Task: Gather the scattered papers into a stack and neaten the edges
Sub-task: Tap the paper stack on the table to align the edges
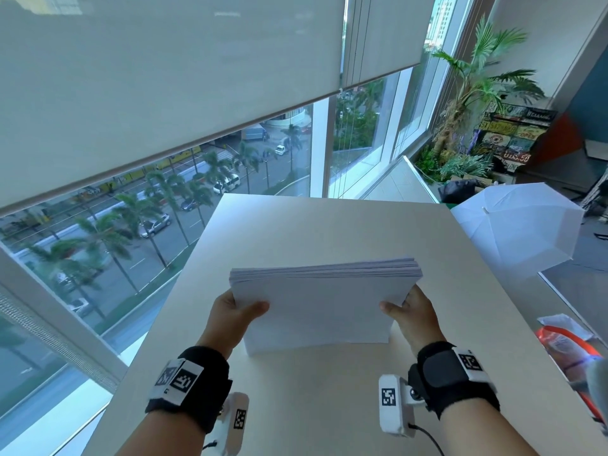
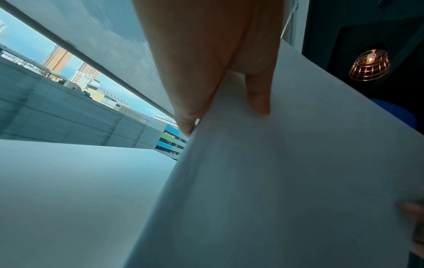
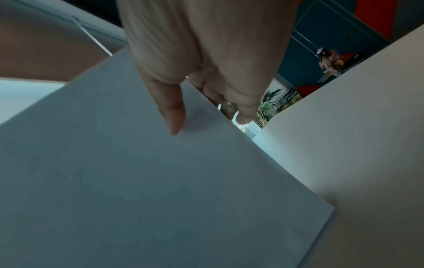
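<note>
Both hands pinch stack [image 1: 320,311] | upright on table [image 1: 329,225], long axis L-R | L hand [image 1: 230,312], R hand [image 1: 413,312]

- Tabletop [image 1: 329,225] beyond the paper stack [image 1: 322,307] is bare to its far edge; you can pass there.
- Stack stands on its lower edge on the tabletop, with your left hand [image 1: 230,314] and right hand [image 1: 411,314] gripping its sides.
- Near strip between your wrists is free.
- Right edge: an orange-and-white packet [image 1: 566,343] blocks.
- White umbrella [image 1: 519,228] sits off the tabletop's right side.
</note>
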